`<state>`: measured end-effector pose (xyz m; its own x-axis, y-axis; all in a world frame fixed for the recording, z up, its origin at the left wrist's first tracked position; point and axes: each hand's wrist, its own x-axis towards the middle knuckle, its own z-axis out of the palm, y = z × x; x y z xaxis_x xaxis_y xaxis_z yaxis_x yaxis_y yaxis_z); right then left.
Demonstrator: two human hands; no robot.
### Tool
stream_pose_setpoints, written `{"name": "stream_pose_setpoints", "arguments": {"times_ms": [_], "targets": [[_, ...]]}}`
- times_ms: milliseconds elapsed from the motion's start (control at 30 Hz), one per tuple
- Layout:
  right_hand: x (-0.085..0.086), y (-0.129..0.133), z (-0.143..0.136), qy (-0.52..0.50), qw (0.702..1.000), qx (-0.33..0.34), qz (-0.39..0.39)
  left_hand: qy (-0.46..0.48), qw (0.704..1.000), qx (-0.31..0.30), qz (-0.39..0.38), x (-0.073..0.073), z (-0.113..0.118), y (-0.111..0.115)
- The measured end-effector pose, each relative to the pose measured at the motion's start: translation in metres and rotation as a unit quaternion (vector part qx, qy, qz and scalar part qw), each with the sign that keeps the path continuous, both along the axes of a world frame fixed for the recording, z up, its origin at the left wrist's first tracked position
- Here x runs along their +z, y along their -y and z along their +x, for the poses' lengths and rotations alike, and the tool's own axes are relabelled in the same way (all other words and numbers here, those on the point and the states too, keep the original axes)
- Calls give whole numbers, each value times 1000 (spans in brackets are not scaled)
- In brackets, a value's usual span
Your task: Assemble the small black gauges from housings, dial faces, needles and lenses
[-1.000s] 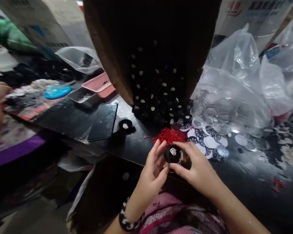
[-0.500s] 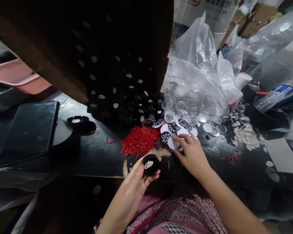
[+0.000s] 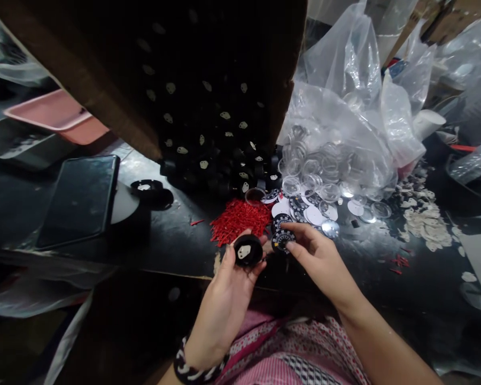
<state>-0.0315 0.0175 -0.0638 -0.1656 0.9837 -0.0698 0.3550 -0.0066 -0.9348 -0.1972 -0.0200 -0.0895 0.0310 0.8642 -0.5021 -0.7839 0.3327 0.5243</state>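
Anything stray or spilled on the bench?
Yes: some red bits lie scattered at right, well apart from the red pile, and a single red piece sits off its left side. They look like strays.

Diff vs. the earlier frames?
Right hand: left the black round case, went to the disc pile, and now pinches a black printed disc, brought left, close to the case. Left hand: still holds the case, white piece inside. Unchanged: phone, red pointer-like pieces, clear round covers.
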Motion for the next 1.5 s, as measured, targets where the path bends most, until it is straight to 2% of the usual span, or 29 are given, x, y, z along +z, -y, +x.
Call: {"name": "stream_pose_setpoints", "arguments": {"times_ms": [133,233,333,467,567,700,900,1133,1400,1500], "targets": [[4,-1,-5,-4,999,-34,10,-41,999,-21,29,1,3,3],[9,2,-15,-18,999,-34,27,-60,996,-47,45,1,10,8],[11,6,-24,20,999,-25,38,-112,991,-50,61,-3,14,11],[9,5,-22,62,998,8,-10,-190,976,-69,76,-12,10,13],[11,1,-16,66,997,39,-26,-189,974,-96,85,-15,3,14],[19,-4,-10,102,990,92,-44,-198,966,-145,84,-14,-4,12],[24,-7,-5,137,982,125,-41,-224,952,-185,98,-8,-7,7],[19,-3,-3,136,985,99,-35,-234,949,-184,106,-6,-5,9],[11,1,-7,174,982,76,4,-210,955,-183,100,-16,-1,13],[8,7,-9,144,988,59,-16,-220,954,-176,101,-19,1,14]]}}
